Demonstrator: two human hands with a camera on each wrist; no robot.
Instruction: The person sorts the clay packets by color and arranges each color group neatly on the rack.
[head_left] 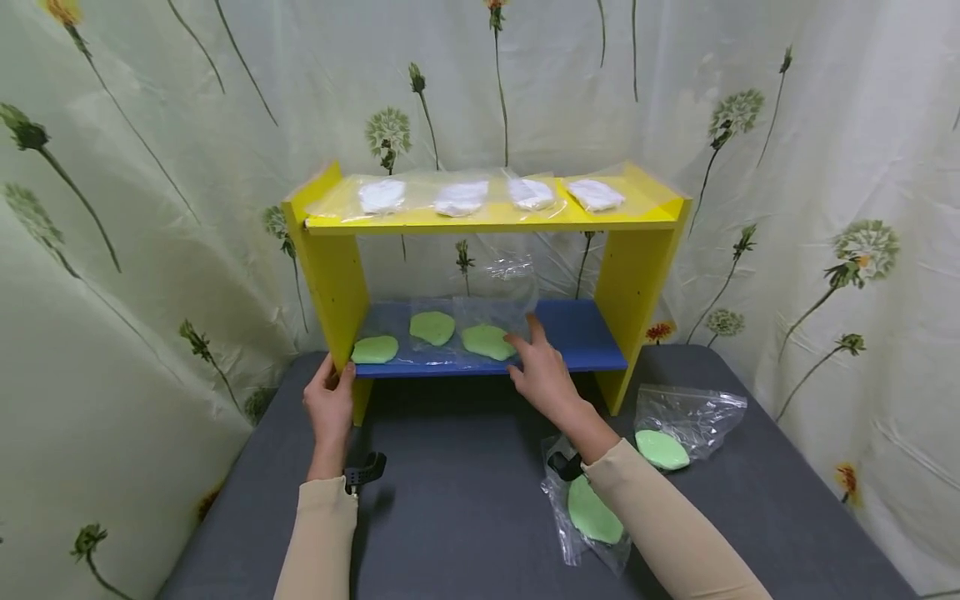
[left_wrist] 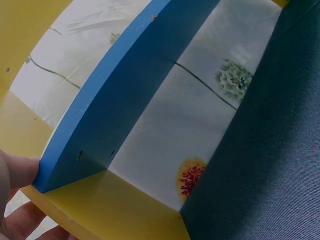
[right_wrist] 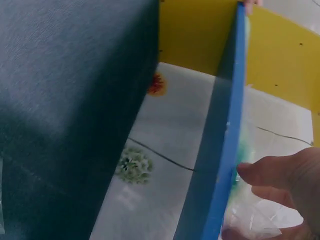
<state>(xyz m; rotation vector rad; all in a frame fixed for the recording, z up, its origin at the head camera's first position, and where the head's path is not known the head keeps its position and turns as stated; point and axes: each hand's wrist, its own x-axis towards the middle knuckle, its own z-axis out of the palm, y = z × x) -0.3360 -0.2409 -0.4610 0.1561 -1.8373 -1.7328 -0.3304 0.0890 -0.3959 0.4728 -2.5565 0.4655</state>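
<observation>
A small yellow shelf unit [head_left: 641, 292] with a blue shelf [head_left: 577, 333] stands on the dark table. My left hand [head_left: 330, 407] grips its left side panel where the blue shelf meets it, thumb [left_wrist: 22, 172] in front and fingers behind. On that shelf lie three clear zip bags, each with a flat pale-green piece: left [head_left: 375, 349], middle [head_left: 432, 327] and right [head_left: 487, 341]. My right hand [head_left: 546, 375] is at the rightmost bag, fingers spread and thumb tip by the green piece. The right wrist view shows this thumb [right_wrist: 260, 172] just over the shelf's front edge.
Several clear bags with white contents [head_left: 461, 198] line the yellow top shelf. Two more bagged green pieces lie on the table [head_left: 450, 500]: one [head_left: 662, 450] at the right, another [head_left: 592, 510] partly under my right forearm. A flowered curtain [head_left: 795, 167] hangs behind.
</observation>
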